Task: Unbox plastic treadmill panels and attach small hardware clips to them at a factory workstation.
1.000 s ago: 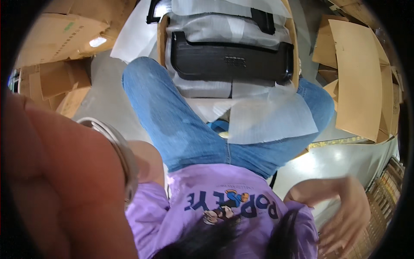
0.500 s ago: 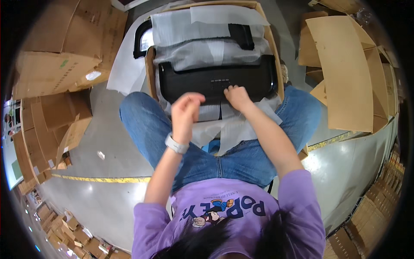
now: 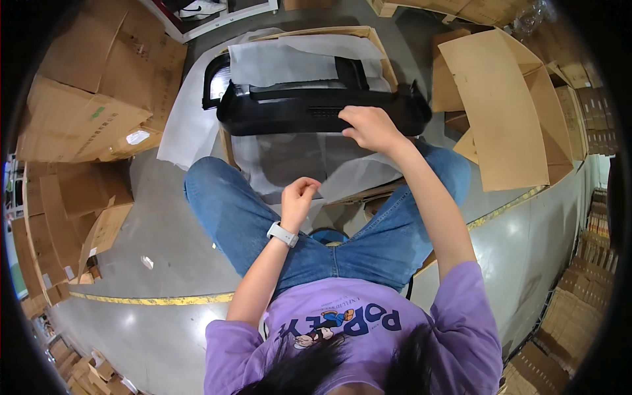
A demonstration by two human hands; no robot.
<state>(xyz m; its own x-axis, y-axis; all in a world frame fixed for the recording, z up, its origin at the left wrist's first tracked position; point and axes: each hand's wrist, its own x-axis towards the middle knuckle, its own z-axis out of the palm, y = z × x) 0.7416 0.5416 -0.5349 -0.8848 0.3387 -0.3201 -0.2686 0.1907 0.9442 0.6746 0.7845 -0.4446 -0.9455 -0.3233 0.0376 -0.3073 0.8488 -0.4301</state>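
My right hand [image 3: 373, 128] grips the near edge of a long black plastic panel [image 3: 276, 120] with raised ends, fingers wrapped round it right of its middle. The panel is tipped up, a row of small slots showing near the hand. Below it, my left hand [image 3: 297, 203] is closed with thumb and fingers together; whatever they may hold is too small to make out. White foam sheet [image 3: 263, 158] lies in the open cardboard box [image 3: 385, 52] in front of me. A second black part [image 3: 212, 82] shows behind the panel, partly under another white sheet [image 3: 283, 62].
Large cardboard boxes [image 3: 99, 79] stand at the left. An open carton with a raised flap [image 3: 500, 112] stands at the right. A yellow floor line [image 3: 151, 301] crosses the grey floor, and a white scrap [image 3: 147, 262] lies on the left.
The black panel has gone from lying flat in the box to tipped up, with my right hand on its edge. My left hand has moved down and toward me, away from the panel.
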